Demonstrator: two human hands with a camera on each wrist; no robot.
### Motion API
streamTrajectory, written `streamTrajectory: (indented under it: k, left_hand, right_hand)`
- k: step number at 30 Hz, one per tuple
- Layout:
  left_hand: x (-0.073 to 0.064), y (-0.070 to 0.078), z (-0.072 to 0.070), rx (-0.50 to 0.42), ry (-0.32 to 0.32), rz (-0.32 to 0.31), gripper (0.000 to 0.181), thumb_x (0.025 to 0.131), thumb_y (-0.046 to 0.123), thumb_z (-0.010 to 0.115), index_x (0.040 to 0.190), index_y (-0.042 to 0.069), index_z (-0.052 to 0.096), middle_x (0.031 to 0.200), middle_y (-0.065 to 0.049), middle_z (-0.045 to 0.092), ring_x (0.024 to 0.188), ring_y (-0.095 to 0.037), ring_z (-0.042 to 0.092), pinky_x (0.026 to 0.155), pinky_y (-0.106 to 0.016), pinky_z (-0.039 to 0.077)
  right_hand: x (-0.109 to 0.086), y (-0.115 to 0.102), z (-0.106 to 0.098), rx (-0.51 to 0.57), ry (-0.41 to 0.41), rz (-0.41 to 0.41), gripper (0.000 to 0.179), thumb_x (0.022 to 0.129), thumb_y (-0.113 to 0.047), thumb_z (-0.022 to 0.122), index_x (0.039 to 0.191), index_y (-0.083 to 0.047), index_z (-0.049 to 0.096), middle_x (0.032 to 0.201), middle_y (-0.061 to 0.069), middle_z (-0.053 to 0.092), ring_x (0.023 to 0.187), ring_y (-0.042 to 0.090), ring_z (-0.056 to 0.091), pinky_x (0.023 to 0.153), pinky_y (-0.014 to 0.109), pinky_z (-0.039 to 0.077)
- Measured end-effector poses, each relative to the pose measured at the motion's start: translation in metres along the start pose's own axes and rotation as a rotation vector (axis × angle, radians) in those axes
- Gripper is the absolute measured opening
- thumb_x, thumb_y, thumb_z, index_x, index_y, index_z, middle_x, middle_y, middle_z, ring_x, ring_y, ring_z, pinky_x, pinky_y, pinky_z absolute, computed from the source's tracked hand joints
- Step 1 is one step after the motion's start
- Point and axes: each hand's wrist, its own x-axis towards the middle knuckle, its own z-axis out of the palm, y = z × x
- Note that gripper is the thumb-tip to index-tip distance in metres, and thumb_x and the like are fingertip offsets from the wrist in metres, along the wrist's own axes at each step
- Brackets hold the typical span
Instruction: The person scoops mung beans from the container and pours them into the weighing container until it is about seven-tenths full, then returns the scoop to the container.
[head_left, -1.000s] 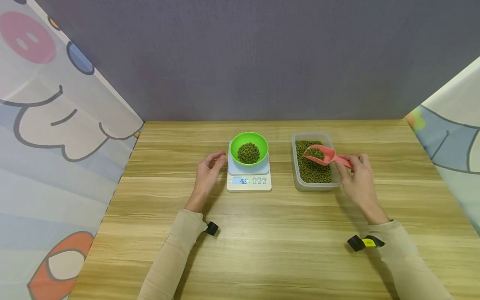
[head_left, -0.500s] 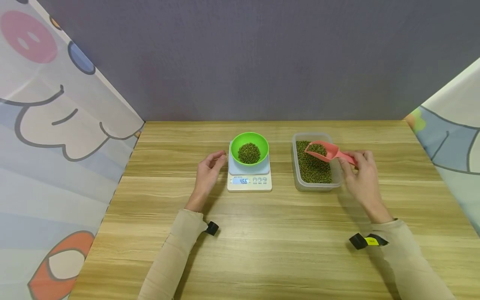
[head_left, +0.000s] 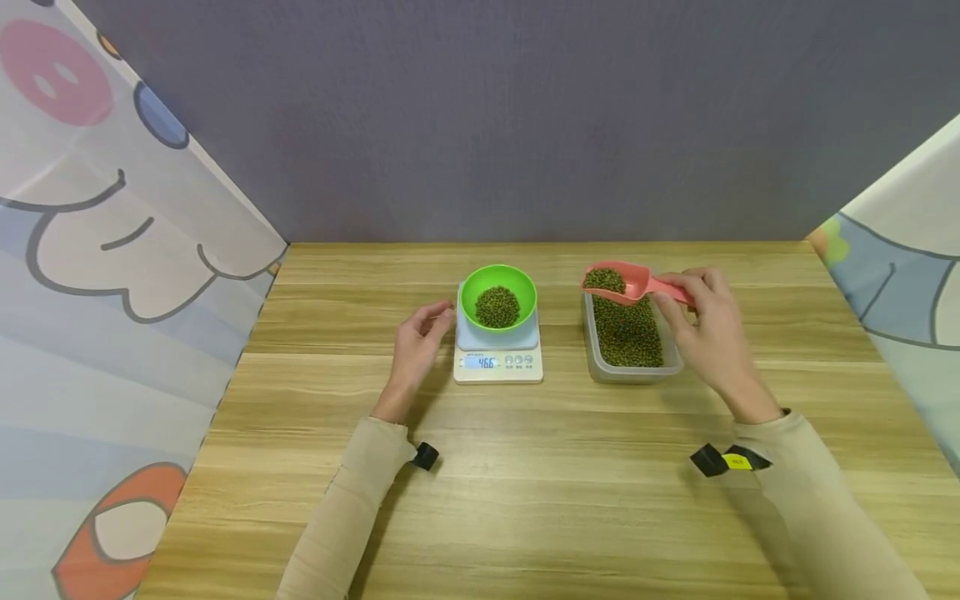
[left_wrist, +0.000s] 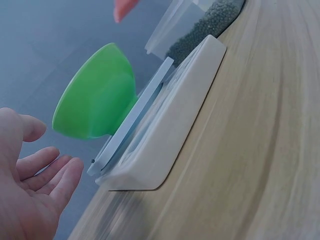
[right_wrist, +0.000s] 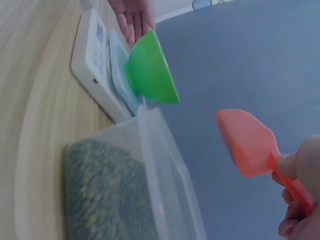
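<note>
My right hand [head_left: 712, 333] grips the handle of a pink scoop [head_left: 636, 282], which carries a heap of green mung beans [head_left: 604, 280]. In the right wrist view the scoop [right_wrist: 248, 142] hangs above the clear plastic container [right_wrist: 150, 165]. That container [head_left: 596, 358] holds more mung beans. To its left a green bowl [head_left: 471, 287] with a small pile of beans sits on a white kitchen scale [head_left: 498, 372] reading 46.6. Beside the scale's left edge is my left hand [head_left: 416, 350], holding nothing. Its relaxed fingers are near the bowl [left_wrist: 97, 95] in the left wrist view.
A wood-grain table [head_left: 570, 483] carries everything. Behind it rises a grey wall panel [head_left: 525, 125]. Cartoon-printed sheets [head_left: 112, 333] hang at both sides.
The loaded scoop has risen and moved left, from over the beans to the container's back left rim. The left hand, the bowl and the scale reading stay the same.
</note>
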Motion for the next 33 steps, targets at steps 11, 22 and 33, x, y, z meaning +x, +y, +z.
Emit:
streamTrajectory:
  k: [11, 22, 33]
  left_hand:
    - [-0.001, 0.009, 0.003, -0.007, -0.012, -0.023, 0.038, 0.106, 0.018, 0.06, 0.136, -0.005, 0.061, 0.134, -0.026, 0.065, 0.119, -0.043, 0.064, 0.104, -0.052, 0.051]
    - [0.0, 0.002, 0.004, -0.023, 0.003, -0.005, 0.035, 0.103, 0.021, 0.064, 0.132, 0.0, 0.066, 0.13, -0.02, 0.069, 0.115, -0.036, 0.068, 0.101, -0.047, 0.054]
    - [0.001, 0.005, 0.005, -0.039, -0.005, -0.033, 0.038, 0.105, 0.017, 0.061, 0.136, -0.005, 0.061, 0.135, -0.026, 0.064, 0.12, -0.044, 0.064, 0.104, -0.054, 0.051]
  right_hand:
    - [0.022, -0.028, 0.022, 0.067, -0.138, -0.073, 0.025, 0.098, -0.003, 0.069, 0.121, 0.006, 0.069, 0.11, 0.02, 0.055, 0.087, 0.018, 0.045, 0.076, 0.028, 0.035]
    - [0.045, -0.045, 0.046, 0.006, -0.209, -0.217, 0.022, 0.099, -0.008, 0.068, 0.117, 0.005, 0.071, 0.107, 0.019, 0.056, 0.084, 0.026, 0.048, 0.07, 0.036, 0.038]
    - [0.053, -0.055, 0.051, -0.031, -0.278, -0.221, 0.023, 0.101, -0.009, 0.066, 0.12, 0.004, 0.07, 0.114, 0.02, 0.053, 0.101, 0.033, 0.051, 0.077, 0.045, 0.045]
